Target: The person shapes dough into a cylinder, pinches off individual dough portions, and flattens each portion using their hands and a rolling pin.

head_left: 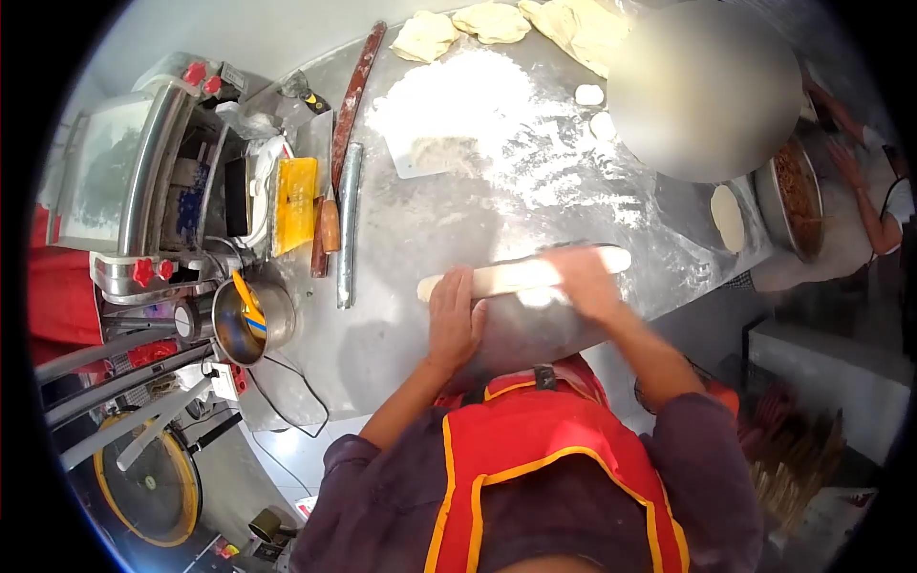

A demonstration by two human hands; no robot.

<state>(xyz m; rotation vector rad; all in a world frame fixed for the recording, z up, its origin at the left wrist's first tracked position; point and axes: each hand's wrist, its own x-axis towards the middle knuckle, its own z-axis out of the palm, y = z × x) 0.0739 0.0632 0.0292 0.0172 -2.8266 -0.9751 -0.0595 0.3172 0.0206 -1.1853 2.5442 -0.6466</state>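
A long roll of pale dough lies crosswise on the metal table near its front edge. My left hand rests on the roll near its left end, palm down, fingers stretched out. Over the right part of the roll lies my right hand, blurred by motion, its fingers not distinct. Behind the roll, white flour is spread over the table, with a flat scraper at its front edge.
Dough lumps lie at the back. Left stand rolling rods, a yellow scraper, a steel pot and a machine. At right are a flat dough piece, a filling bowl and another person's arms.
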